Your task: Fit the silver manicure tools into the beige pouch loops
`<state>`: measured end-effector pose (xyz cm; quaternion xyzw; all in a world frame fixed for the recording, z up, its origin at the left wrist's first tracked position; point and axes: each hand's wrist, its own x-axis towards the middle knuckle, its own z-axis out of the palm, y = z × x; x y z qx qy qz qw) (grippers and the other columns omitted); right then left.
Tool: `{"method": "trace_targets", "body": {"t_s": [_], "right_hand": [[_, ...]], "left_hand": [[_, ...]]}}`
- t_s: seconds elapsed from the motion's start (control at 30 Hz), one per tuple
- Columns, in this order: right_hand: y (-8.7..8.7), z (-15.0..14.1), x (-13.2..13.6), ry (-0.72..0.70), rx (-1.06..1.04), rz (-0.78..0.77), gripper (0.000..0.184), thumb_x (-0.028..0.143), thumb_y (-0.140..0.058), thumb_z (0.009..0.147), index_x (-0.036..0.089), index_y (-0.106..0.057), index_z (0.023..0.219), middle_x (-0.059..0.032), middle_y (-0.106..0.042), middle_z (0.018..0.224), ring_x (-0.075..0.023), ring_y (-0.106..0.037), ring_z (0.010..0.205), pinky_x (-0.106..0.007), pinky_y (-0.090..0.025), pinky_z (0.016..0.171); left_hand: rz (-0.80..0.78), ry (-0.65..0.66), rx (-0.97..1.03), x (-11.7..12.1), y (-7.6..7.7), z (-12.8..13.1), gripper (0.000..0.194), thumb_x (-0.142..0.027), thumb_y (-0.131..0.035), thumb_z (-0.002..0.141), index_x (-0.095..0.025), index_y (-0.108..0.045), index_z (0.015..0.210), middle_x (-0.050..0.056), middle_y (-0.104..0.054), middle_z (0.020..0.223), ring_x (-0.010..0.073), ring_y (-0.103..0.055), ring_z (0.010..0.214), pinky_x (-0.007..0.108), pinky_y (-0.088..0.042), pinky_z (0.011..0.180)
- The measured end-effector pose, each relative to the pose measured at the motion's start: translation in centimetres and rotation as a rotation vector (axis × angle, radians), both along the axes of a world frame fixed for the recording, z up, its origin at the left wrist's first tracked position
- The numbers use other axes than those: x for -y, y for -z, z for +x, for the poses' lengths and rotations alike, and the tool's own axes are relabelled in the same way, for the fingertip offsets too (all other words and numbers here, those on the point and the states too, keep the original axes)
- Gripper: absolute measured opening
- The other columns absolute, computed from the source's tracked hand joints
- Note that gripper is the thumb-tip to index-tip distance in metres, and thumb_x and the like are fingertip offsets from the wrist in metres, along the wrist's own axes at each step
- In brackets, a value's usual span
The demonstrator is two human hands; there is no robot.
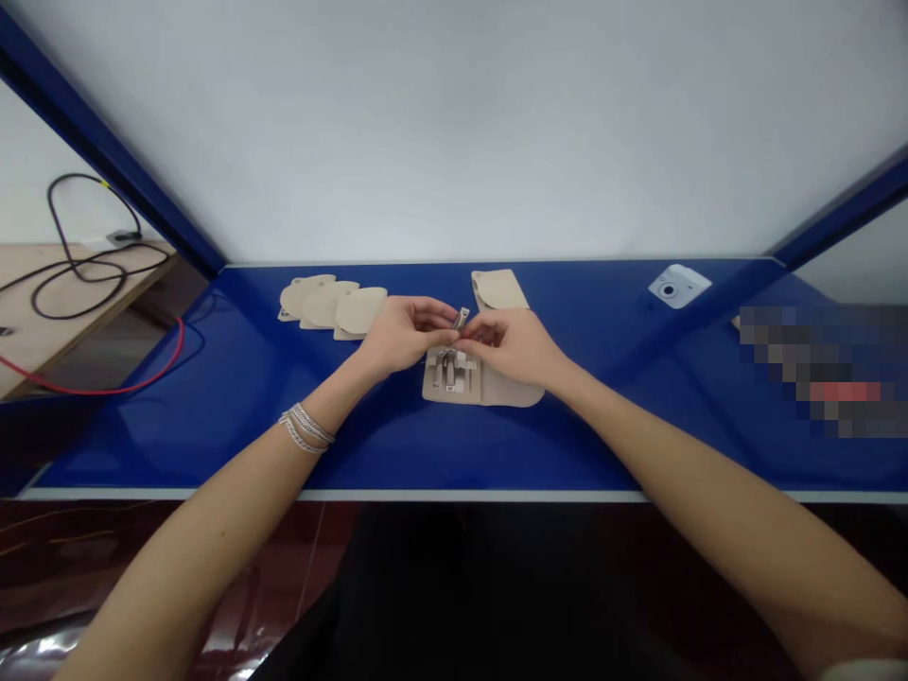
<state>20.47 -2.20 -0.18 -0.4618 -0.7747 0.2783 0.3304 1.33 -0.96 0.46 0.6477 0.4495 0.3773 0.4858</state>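
Above the blue desk (213, 445): left hand (404, 336) and right hand (512, 345) hold a small metal tool (462, 318) in a narrow fingertip grip; beige manicure case (512, 389) lies open beneath, steel implements (448, 369) in its loops.

A deep blue table (142, 445) with a pale grey edge (340, 495) fills the middle of the frame, below a pale grey wall (454, 132) and blue bars (99, 142). At centre lie beige pouches (358, 312) and a beige case (497, 386) with silver tools (448, 371), another silver tool (462, 319) just above them, and a white camera (679, 286) to the right. At the left run a red cable (113, 390) and a black cable (78, 274), and silver bracelets (306, 427) glint lower left of centre, above a dark red glossy surface (284, 567).
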Motion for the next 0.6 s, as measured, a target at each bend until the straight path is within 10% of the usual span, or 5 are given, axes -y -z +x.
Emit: {"method": "trace_targets", "body": {"t_s": [0.6], "right_hand": [[-0.2,2.0,-2.0,0.040,-0.201,-0.217,0.016,0.031,-0.069,0.076,0.015,-0.066,0.076,-0.0016,-0.061,0.066,-0.0113,-0.054,0.059,-0.027,-0.043,0.060]], "left_hand": [[0.076,0.048,-0.109,-0.6,-0.2,-0.9,0.027,-0.026,-0.077,0.064,-0.009,-0.075,0.084,0.010,-0.074,0.080,0.0176,-0.067,0.072,0.031,-0.054,0.073]]}}
